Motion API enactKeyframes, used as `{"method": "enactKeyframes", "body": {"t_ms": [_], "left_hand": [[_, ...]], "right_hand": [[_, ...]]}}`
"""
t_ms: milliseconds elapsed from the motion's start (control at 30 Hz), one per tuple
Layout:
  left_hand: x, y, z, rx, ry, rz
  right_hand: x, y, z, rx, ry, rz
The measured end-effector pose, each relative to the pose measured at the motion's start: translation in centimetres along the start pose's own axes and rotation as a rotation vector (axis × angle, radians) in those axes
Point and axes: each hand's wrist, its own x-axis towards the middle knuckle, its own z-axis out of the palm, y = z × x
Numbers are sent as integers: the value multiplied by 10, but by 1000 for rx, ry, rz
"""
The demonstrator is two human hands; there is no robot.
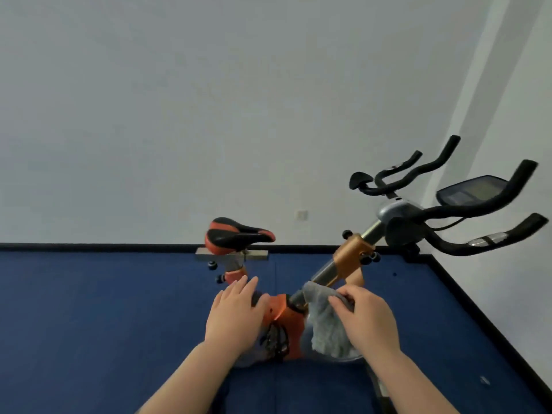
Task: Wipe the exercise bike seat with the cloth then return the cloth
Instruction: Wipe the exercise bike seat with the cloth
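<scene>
The exercise bike seat (239, 234) is black with orange trim and stands on its post at the centre, above and beyond my hands. A grey cloth (325, 327) hangs over the bike's slanted frame tube, below the orange clamp. My right hand (364, 318) pinches the cloth's upper edge between thumb and fingers. My left hand (236, 312) hovers flat with its fingers together over the orange frame, below the seat, and holds nothing.
The bike's black handlebars (466, 222) and console (472, 189) stick out to the right at chest height. Blue floor mats (104, 324) cover the ground up to a white wall with a dark skirting strip. A wall corner lies behind the handlebars.
</scene>
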Motion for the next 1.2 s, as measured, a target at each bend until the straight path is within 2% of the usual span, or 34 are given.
{"method": "enactKeyframes", "body": {"t_ms": [200, 400, 700, 967, 1100, 1200], "left_hand": [[11, -121, -63, 38, -2, -77], [36, -200, -89, 54, -45, -138], [114, -202, -74, -10, -91, -70], [198, -181, -62, -68, -65, -53], [238, -179, -47, -125, -44, -98], [257, -185, -35, -189, -63, -113]], "right_hand": [[7, -101, 98, 83, -94, 12], [33, -151, 147, 99, -69, 57], [99, -152, 168, 46, -36, 111], [175, -135, 197, 89, -90, 59], [209, -129, 214, 103, -121, 36], [232, -127, 224, 128, -79, 22]]}}
